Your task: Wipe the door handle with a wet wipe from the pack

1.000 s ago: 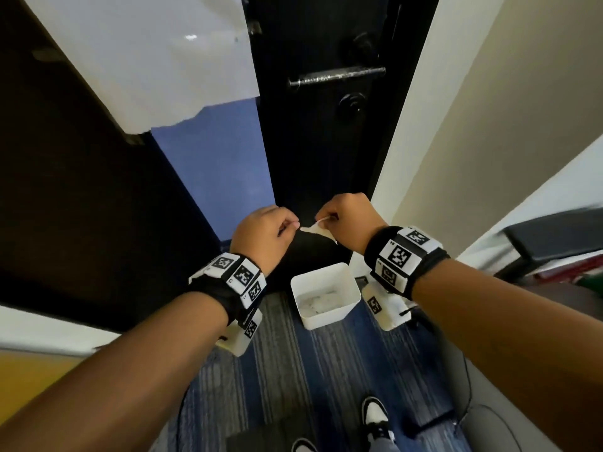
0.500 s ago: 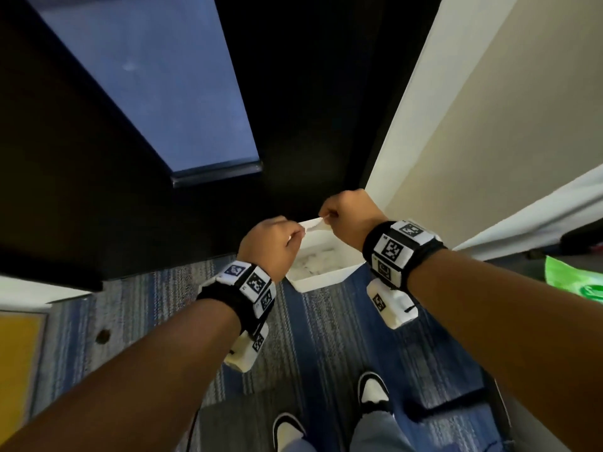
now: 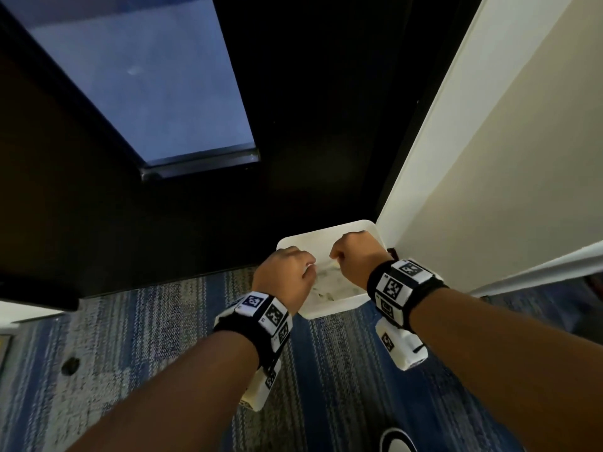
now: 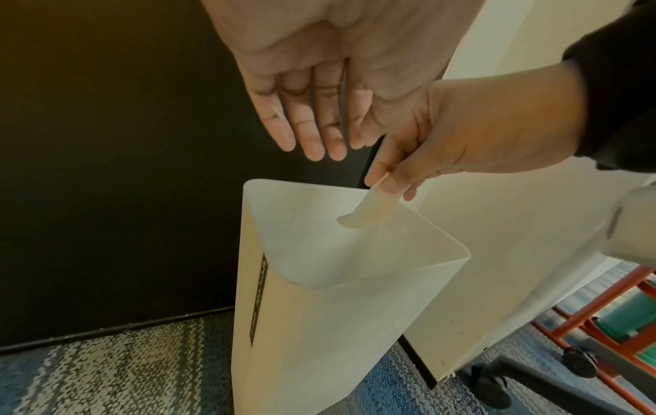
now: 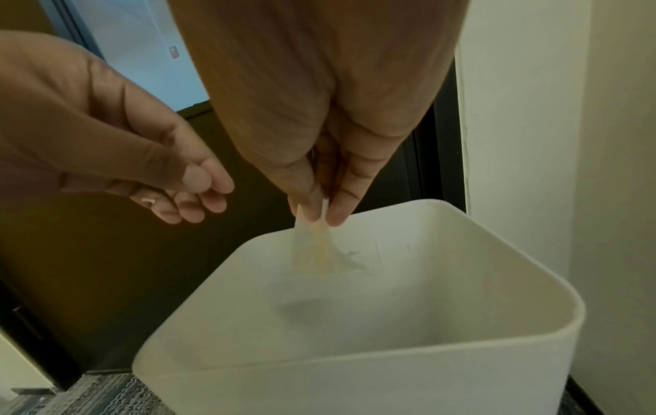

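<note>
Head view: both hands over the white bin [image 3: 329, 308] by the dark door [image 3: 326, 125].
Left wrist view shows the left hand [image 4: 319, 84] empty, fingers straight and together. Right wrist view shows the right hand [image 5: 319, 112] pinching a crumpled wet wipe [image 5: 316, 250] between thumb and fingers, above the bin's mouth. The handle is out of sight; I judge the wiping done, only dropping the wipe remains.
</note>
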A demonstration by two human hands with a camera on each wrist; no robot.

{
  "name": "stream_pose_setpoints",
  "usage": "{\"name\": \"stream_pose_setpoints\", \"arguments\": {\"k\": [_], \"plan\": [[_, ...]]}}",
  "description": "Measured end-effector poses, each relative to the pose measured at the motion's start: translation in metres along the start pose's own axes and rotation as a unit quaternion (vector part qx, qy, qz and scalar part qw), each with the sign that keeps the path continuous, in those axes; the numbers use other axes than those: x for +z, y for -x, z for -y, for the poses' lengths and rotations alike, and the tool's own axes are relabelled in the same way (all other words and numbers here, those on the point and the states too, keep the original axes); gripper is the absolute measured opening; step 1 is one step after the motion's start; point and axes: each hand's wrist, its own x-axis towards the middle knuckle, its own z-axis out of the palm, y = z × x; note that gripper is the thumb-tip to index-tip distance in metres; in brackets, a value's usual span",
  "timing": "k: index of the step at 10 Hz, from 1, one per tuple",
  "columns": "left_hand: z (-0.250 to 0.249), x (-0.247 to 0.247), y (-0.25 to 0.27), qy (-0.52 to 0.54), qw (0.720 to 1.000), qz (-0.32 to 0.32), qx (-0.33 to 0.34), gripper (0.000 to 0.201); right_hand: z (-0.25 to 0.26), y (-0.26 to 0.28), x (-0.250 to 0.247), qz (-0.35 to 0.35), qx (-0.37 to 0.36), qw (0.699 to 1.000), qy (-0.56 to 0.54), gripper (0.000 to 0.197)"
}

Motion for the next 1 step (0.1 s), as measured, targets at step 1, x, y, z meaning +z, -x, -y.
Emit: {"name": "stream_pose_setpoints", "arguments": {"k": [1], "plan": [[0.0042,0.0075,-0.0061,0.000,1.000,0.003,-0.012,0.029,-0.0026,-0.0107,0.0112,0.019,0.027,0.999,-0.019,0.038]]}}
